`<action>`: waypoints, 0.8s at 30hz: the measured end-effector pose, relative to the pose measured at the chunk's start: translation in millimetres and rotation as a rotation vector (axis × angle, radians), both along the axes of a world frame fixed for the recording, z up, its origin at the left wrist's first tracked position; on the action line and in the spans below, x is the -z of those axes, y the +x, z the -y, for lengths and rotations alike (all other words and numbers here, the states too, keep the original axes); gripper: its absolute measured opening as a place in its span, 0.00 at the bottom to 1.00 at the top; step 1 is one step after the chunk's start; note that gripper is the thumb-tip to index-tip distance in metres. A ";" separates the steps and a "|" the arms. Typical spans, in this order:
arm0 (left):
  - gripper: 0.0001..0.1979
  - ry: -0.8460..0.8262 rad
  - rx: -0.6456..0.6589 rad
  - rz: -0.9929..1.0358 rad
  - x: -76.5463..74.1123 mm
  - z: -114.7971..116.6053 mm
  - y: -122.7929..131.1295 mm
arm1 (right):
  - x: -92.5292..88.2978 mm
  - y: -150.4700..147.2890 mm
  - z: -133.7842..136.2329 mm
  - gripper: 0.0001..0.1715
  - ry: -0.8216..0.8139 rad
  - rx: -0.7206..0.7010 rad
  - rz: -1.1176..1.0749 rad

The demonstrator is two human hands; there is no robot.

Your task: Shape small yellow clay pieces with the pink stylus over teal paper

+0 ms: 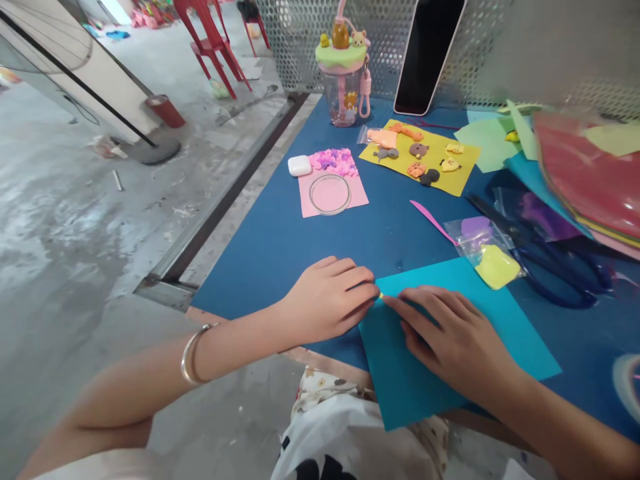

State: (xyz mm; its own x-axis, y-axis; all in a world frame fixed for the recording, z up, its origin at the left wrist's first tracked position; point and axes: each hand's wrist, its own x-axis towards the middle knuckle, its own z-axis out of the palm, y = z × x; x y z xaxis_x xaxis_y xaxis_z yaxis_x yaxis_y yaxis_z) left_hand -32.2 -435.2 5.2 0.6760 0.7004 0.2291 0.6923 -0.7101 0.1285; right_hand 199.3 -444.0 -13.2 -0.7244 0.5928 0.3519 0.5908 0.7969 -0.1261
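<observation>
My left hand (330, 297) and my right hand (445, 333) meet at the top left corner of a teal paper sheet (500, 333) on the blue table (260, 247). Between the fingertips of both hands sits a tiny yellow piece (381, 295); which hand grips it I cannot tell. My right hand rests flat on the teal sheet. A metal bangle (193, 353) circles my left wrist.
Beside the sheet lie a bag of yellow and purple clay (487, 253), dark scissors (545, 257) and a pink strip (433, 220). Farther back are a pink sheet with a glass ring (330, 193), a white earbud case (299, 165), a yellow sheet with clay animals (420, 160), a decorated cup (345, 73), a phone (427, 53), and stacked coloured sheets (585, 173).
</observation>
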 end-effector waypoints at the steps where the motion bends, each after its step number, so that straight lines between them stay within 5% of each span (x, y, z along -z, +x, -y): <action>1: 0.10 0.006 0.010 -0.002 0.2 -0.5 -0.1 | -0.3 0.1 -0.1 0.22 -0.004 0.002 0.006; 12: 0.08 -0.016 0.026 0.066 1.8 -8.1 -1.9 | -6.7 -0.4 -0.3 0.20 0.025 0.002 0.048; 24: 0.07 0.174 0.122 0.074 5.3 -3.6 -5.1 | -7.6 0.8 0.0 0.17 -0.002 -0.007 0.015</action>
State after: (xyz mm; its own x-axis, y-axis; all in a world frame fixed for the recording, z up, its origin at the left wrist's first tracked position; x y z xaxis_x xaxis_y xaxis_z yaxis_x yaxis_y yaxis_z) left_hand -37.3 -431.6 0.0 0.7305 0.5597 0.3913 0.5928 -0.8041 0.0435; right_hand 200.1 -444.0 -5.6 -0.7339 0.5885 0.3392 0.5871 0.8007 -0.1189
